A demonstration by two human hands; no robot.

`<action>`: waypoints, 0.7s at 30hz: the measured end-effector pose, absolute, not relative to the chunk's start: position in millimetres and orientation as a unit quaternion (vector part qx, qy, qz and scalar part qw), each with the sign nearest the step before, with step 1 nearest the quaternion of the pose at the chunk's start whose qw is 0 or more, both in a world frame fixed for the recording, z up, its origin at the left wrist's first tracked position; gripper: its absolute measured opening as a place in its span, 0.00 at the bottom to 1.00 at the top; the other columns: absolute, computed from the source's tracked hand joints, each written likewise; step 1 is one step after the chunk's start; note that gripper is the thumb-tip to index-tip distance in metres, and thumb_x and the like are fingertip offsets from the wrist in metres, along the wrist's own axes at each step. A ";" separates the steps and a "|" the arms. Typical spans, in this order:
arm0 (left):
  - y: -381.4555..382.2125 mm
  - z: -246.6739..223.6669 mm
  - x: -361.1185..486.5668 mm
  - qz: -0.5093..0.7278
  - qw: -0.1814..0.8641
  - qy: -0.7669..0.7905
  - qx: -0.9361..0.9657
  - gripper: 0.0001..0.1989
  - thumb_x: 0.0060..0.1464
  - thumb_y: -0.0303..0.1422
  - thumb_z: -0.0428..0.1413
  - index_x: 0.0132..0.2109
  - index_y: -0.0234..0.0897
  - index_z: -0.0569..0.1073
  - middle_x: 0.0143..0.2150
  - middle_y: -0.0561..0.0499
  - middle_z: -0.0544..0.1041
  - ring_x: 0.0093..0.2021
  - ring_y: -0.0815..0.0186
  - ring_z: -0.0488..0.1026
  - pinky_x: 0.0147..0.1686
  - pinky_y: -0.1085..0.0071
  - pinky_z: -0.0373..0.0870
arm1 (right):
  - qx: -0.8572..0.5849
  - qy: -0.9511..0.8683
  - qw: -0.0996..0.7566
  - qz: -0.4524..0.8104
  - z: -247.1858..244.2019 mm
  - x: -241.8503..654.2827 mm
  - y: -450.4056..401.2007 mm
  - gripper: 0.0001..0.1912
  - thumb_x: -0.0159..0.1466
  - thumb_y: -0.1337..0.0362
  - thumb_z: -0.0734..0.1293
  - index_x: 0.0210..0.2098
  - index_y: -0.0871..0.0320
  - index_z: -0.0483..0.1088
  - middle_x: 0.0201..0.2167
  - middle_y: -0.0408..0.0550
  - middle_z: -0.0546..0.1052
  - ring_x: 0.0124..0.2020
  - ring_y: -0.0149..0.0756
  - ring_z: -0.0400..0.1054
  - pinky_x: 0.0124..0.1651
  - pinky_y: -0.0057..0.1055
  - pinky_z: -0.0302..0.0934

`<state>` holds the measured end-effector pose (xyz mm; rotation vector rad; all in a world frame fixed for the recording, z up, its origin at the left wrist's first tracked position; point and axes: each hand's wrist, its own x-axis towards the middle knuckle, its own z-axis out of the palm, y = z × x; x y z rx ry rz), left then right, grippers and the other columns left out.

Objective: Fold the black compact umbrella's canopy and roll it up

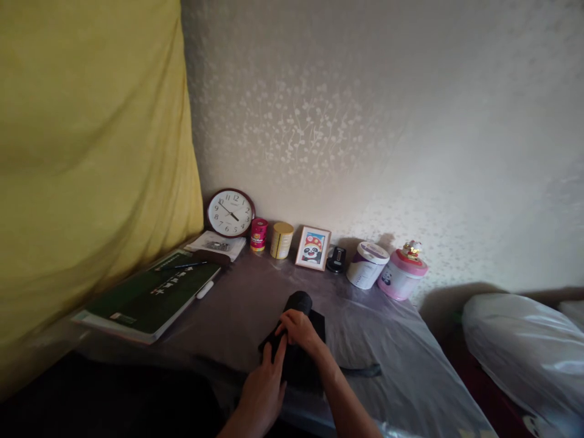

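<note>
A black cloth item (298,299) lies at the near middle of the table, with a rounded, rolled upper end and flat dark fabric spread beneath and beside it. What kind of thing it is, I cannot make out. My right hand (298,331) is on top of the roll, its fingers curled over it. From the near left, my left hand (267,380) grips the cloth, two fingers reaching forward on it, and its fingertips meet those of my right hand. A dark strap (362,370) trails out to the right across the table covering.
Along the wall stand a round clock (230,213), a pink can (258,235), a yellow can (281,239), a panda picture frame (312,248), a small black object (336,260), a white tub (367,266) and a pink tub (401,274). A green book (155,292) lies left.
</note>
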<state>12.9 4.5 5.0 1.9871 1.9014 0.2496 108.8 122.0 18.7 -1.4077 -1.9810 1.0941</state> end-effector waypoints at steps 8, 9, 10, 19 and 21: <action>6.9 -5.4 13.8 0.097 0.189 0.675 0.706 0.34 0.52 0.21 0.43 0.65 0.36 0.40 0.61 0.36 0.57 0.44 0.62 0.72 0.40 0.71 0.67 | -0.420 -0.819 0.269 0.283 33.4 112.8 100.1 0.11 0.62 0.64 0.58 0.38 0.55 0.71 0.27 0.42 0.78 0.29 0.32 0.72 0.35 0.26 0.62; 6.6 -6.3 13.0 0.099 0.195 0.672 0.708 0.34 0.52 0.21 0.43 0.65 0.34 0.40 0.61 0.36 0.57 0.45 0.62 0.72 0.41 0.71 0.67 | -0.408 -0.823 0.291 0.269 33.1 116.1 95.5 0.11 0.63 0.64 0.57 0.39 0.55 0.71 0.30 0.43 0.78 0.32 0.32 0.71 0.37 0.27 0.62; 6.4 -7.0 12.2 0.101 0.201 0.669 0.708 0.34 0.52 0.21 0.43 0.65 0.33 0.40 0.62 0.35 0.56 0.46 0.62 0.72 0.42 0.72 0.66 | -0.399 -0.825 0.315 0.247 31.7 120.2 91.3 0.12 0.64 0.63 0.57 0.39 0.55 0.71 0.32 0.44 0.78 0.34 0.33 0.71 0.39 0.28 0.62; 8.2 -9.4 11.3 0.090 0.222 0.679 0.695 0.34 0.54 0.22 0.41 0.65 0.32 0.37 0.63 0.35 0.54 0.49 0.62 0.70 0.45 0.71 0.65 | -0.354 -0.870 0.331 0.095 -8.3 145.4 115.3 0.15 0.66 0.64 0.55 0.47 0.54 0.69 0.48 0.49 0.73 0.56 0.38 0.59 0.60 0.46 0.45; 9.6 -8.5 10.9 0.082 0.228 0.682 0.690 0.33 0.54 0.23 0.41 0.65 0.31 0.37 0.63 0.35 0.54 0.50 0.61 0.69 0.45 0.69 0.65 | -0.348 -0.876 0.322 0.087 -14.0 143.8 135.1 0.16 0.67 0.65 0.53 0.45 0.54 0.70 0.46 0.48 0.74 0.55 0.36 0.60 0.61 0.46 0.42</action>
